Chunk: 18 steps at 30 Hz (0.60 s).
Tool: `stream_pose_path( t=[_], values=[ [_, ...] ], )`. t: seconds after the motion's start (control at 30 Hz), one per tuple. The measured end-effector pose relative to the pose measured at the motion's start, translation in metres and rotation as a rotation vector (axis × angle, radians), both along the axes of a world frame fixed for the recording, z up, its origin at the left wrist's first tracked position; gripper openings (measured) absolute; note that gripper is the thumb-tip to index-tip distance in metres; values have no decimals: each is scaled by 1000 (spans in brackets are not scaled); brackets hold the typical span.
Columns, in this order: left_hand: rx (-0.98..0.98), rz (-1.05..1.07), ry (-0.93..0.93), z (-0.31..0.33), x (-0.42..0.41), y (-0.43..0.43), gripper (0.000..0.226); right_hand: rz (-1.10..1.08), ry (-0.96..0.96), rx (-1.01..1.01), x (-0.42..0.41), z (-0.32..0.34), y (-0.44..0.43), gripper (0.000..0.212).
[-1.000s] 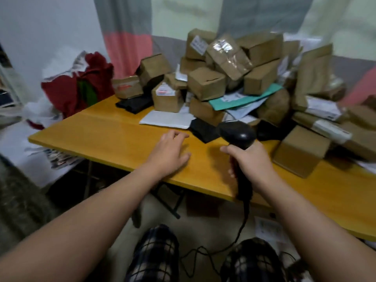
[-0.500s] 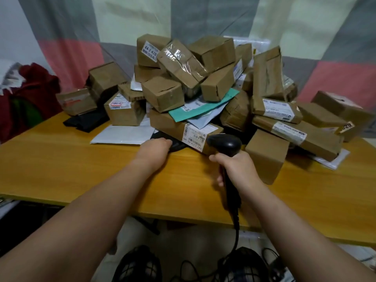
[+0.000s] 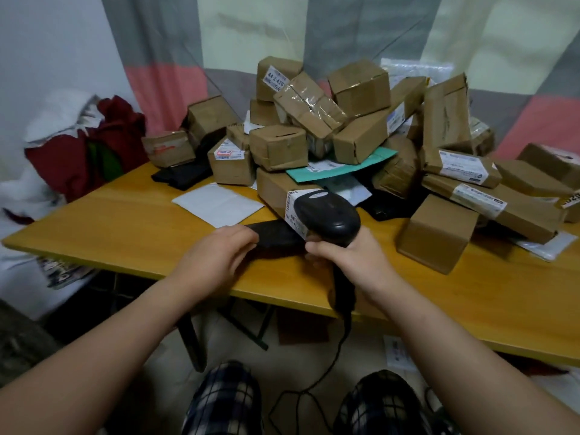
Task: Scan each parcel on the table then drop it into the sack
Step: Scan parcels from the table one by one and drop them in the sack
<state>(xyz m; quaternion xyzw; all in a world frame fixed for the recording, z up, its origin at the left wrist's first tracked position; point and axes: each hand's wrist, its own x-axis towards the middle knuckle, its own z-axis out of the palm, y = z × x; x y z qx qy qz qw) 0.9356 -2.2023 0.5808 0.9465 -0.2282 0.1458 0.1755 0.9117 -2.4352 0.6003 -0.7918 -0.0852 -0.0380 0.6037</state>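
A white sticker on the top brown cardboard box reads "44-2-420". The flat black soft parcel lies on the yellow wooden counter at the front of the pile. The left grip curls its fingers round the parcel's left end. The right grip is closed tight round the black plastic scanner.

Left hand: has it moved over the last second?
Yes. The left hand went forward across the yellow wooden table to the flat black parcel, which it grips.
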Motion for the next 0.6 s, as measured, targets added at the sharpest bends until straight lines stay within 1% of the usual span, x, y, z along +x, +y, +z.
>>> stream_pose_path(
  t=[0.07,0.13,0.2,0.27,0.37,0.4,0.47,0.53,0.57,0.6],
  values=[
    [-7,-11,-22,3,-7,7,22,11,-19,20,-1,0,10,20],
    [-22,25,-53,8,-11,18,20,-30,-12,99,-1,0,14,24],
    [-46,105,-20,10,-13,34,17,-88,1,167,-2,1,12,25],
    [-24,171,43,6,-17,50,15,-142,8,182,-2,2,8,26],
    [36,210,31,2,-25,52,23,-185,34,184,-1,3,8,24],
    [48,200,29,2,-27,45,30,-185,45,170,-1,3,9,22],
    [130,123,91,3,-27,26,62,-170,68,135,0,4,14,17],
    [267,56,232,0,-26,8,93,-150,80,91,-2,4,18,14],
    [341,54,282,-3,-24,3,105,-144,79,62,-2,2,20,13],
    [409,62,293,-6,-23,0,112,-141,78,33,-3,0,22,13]
  ],
)
